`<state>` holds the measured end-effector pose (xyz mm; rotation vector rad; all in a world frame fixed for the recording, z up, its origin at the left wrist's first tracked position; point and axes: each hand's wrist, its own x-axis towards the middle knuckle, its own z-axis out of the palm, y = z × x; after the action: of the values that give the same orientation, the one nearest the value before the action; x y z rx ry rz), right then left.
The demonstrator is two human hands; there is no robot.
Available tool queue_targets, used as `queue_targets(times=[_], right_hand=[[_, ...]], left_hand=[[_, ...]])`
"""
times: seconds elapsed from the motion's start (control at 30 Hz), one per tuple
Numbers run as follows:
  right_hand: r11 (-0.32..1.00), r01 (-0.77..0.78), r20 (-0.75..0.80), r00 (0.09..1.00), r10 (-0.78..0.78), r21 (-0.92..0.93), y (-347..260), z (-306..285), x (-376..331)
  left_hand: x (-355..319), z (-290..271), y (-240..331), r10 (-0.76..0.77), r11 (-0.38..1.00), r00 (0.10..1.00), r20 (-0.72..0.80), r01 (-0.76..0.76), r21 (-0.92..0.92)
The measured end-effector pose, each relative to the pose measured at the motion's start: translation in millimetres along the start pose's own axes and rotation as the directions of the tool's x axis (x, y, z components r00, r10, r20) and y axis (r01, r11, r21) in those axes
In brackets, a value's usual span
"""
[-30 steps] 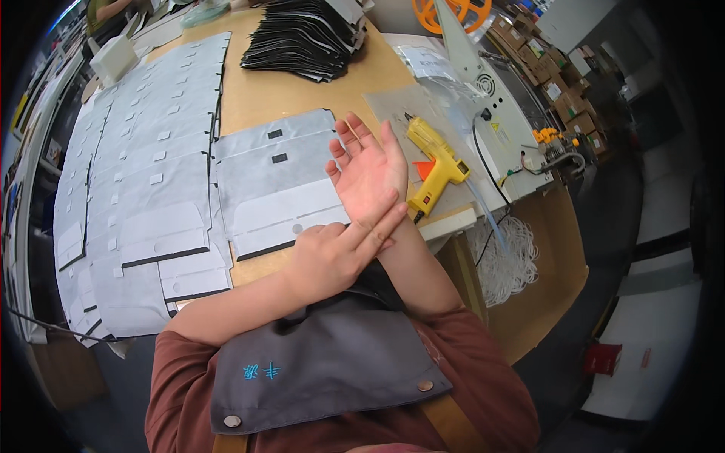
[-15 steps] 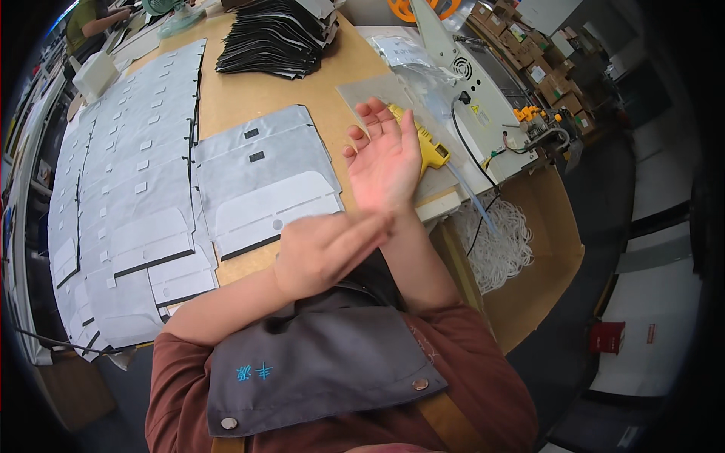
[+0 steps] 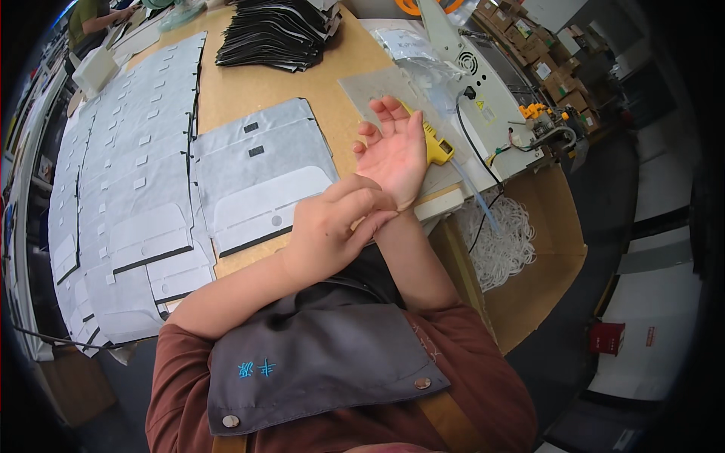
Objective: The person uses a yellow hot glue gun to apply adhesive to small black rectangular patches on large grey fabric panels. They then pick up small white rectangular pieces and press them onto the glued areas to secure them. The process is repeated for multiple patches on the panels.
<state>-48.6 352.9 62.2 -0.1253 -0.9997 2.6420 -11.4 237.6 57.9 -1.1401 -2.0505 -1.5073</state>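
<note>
My right hand (image 3: pixel 394 155) is held palm up over the table, its fingers apart and slightly curled, with nothing in it. My left hand (image 3: pixel 328 226) reaches across, its bent fingers and thumb closed against the inner side of my right wrist (image 3: pixel 400 214). No separate object shows between those fingertips. Behind my right hand lies a yellow glue gun (image 3: pixel 438 149), partly hidden by it. To the left of my hands is a grey fabric panel (image 3: pixel 219 158) with two small black patches and a white flap piece (image 3: pixel 276 208) with a dark edge.
Overlapping grey panels with small white tabs (image 3: pixel 140 136) cover the table's left. A stack of black-edged sheets (image 3: pixel 276 34) stands at the back. On the right are a machine (image 3: pixel 483 90) with cables and a cardboard box (image 3: pixel 544 257) holding white cords. A person (image 3: pixel 87 23) works far left.
My left hand's fingers lay straighter and blurred across my right wrist; now they are bent, with their tips at the wrist. My right hand stays palm up, shifted slightly in view.
</note>
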Motion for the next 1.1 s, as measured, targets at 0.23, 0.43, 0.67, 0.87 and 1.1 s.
queue_targets(times=[0.23,0.43,0.67,0.87,1.1], right_hand=[[0.950,-0.211,0.040,0.977,0.208,0.230,-5,-5,6],[0.959,-0.125,0.129,0.987,0.095,0.253,-23,-17,30],[0.746,0.330,0.245,0.942,-0.227,-0.578,-33,7,128],[-0.079,0.653,0.641,0.702,-0.309,-0.753,27,62,281],[-0.273,0.672,0.720,0.680,-0.140,-0.688,90,121,392]], left_hand=[[-8,0,5,-0.185,0.957,0.977,0.107,0.204,-0.206],[-42,-6,0,-0.051,0.995,0.863,0.502,0.089,-0.051],[-55,-67,-27,-0.363,0.927,0.818,0.445,0.368,0.080],[-66,-105,-42,-0.629,0.768,0.764,0.144,0.640,-0.038],[-87,-133,-66,-0.767,0.625,0.641,-0.023,0.738,-0.255]])
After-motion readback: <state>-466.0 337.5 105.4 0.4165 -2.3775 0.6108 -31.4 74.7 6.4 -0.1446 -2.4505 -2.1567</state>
